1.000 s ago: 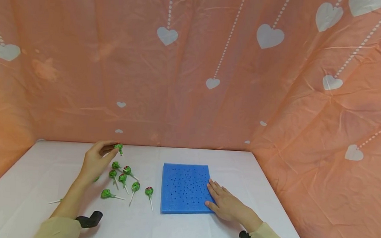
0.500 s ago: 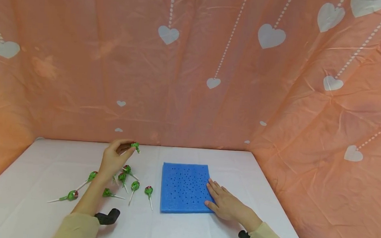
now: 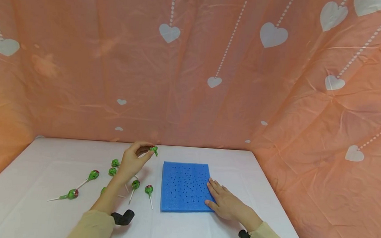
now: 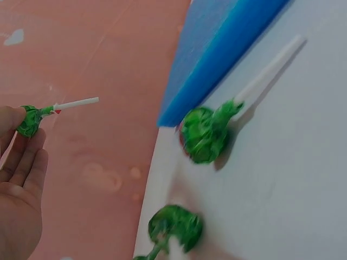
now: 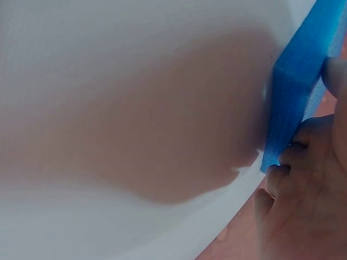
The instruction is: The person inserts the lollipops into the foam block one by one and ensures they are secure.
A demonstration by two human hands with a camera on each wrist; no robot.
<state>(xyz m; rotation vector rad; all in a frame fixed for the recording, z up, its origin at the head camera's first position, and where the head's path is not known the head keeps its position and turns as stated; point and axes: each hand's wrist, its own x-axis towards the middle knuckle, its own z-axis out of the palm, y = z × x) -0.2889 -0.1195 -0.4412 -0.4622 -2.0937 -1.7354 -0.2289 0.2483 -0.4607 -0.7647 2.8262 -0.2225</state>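
My left hand (image 3: 135,161) pinches a lollipop (image 3: 154,149) in a green wrapper by its candy head, raised over the table left of a blue foam block (image 3: 185,188). In the left wrist view that lollipop (image 4: 30,122) is between thumb and fingers, its white stick pointing away to the right. The block is a flat square with many small dark holes in its top. My right hand (image 3: 228,201) lies on the block's right edge with fingers extended; the right wrist view shows that hand (image 5: 309,184) against the block's side (image 5: 290,108).
Several more green lollipops lie on the white table left of the block, among them one nearest it (image 3: 149,190) and one far left (image 3: 72,194). My left forearm partly covers some. An orange curtain (image 3: 191,108) with white hearts stands behind the table.
My left hand has moved to the right with the lollipop, toward the blue block, uncovering lollipops at the left and covering others. My right hand has stayed on the block.
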